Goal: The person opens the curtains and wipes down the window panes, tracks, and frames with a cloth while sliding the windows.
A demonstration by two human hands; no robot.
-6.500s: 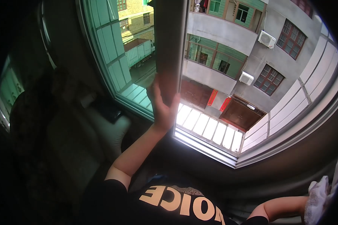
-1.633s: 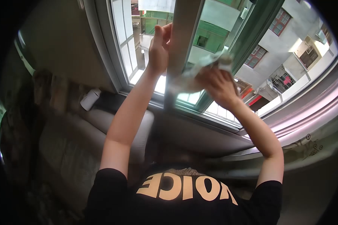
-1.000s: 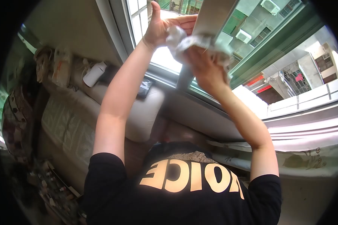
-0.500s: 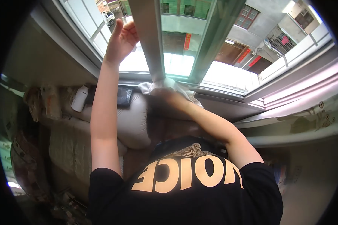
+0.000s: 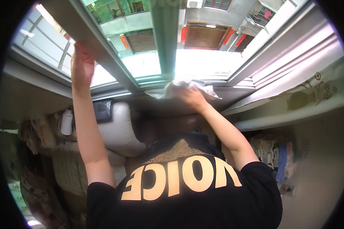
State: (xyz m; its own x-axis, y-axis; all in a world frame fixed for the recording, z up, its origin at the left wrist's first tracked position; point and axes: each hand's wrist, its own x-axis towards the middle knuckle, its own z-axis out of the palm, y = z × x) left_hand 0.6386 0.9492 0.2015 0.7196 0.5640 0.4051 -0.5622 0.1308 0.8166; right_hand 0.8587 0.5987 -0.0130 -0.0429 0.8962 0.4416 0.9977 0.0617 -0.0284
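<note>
My left hand [image 5: 83,68] is raised at the far left, its fingers curled round the edge of the grey window frame [image 5: 107,47]. Low at the window, my right hand [image 5: 195,100] presses on a crumpled white cloth [image 5: 208,89]. The cloth lies along the bottom window track and sill [image 5: 149,84], spreading to both sides of the hand. Some fingers of the right hand are hidden in the cloth, which is slightly blurred.
A pale padded seat [image 5: 120,126] stands below at the left, with a dark flat packet [image 5: 102,110] and a white bottle [image 5: 67,122] near it. At the right hangs a patterned curtain [image 5: 294,97]. Shelved items [image 5: 281,160] sit lower right.
The view has shifted, putting the window frame farther left. My right hand and the cloth have moved right along the sill. My left hand now sits closer against the frame.
</note>
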